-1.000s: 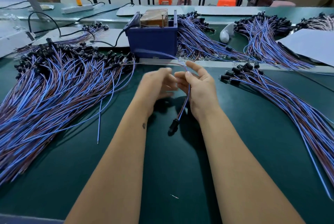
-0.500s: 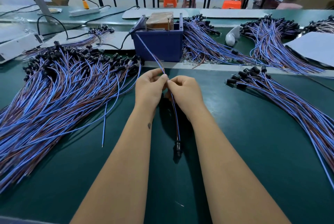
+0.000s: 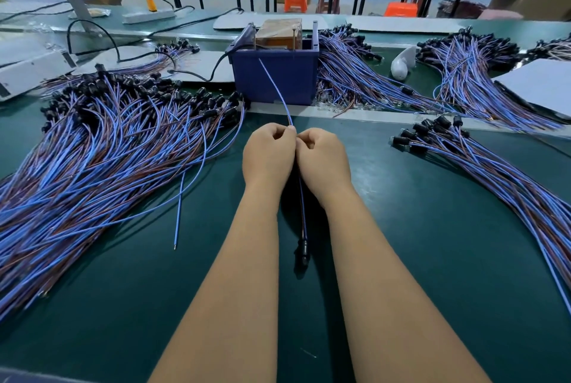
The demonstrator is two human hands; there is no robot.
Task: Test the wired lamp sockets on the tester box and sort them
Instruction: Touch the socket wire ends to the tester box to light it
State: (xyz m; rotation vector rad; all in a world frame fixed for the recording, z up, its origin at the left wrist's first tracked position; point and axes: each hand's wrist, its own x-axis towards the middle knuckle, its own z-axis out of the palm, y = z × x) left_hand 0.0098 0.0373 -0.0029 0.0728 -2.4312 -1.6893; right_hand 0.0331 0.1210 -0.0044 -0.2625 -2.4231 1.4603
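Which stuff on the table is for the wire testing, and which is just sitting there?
For the job: left hand, right hand, held wired socket, blue tester box, big wire pile, small wire pile.

Just lying about: white bulb, power strip, paper sheet.

Two bare forearms enter from the bottom edge, with no sleeves, gloves, watch, bracelets or rings on the parts that show. The left hand (image 3: 268,156) and the right hand (image 3: 324,160) are seen from the back, knuckles rounded and smooth. The fingers (image 3: 279,132) are short-looking from this angle, and their nails cannot be made out. Both forearms are slim and even, widening toward the elbows, which lie beyond the picture's edge. No marking on either arm can be told with certainty.
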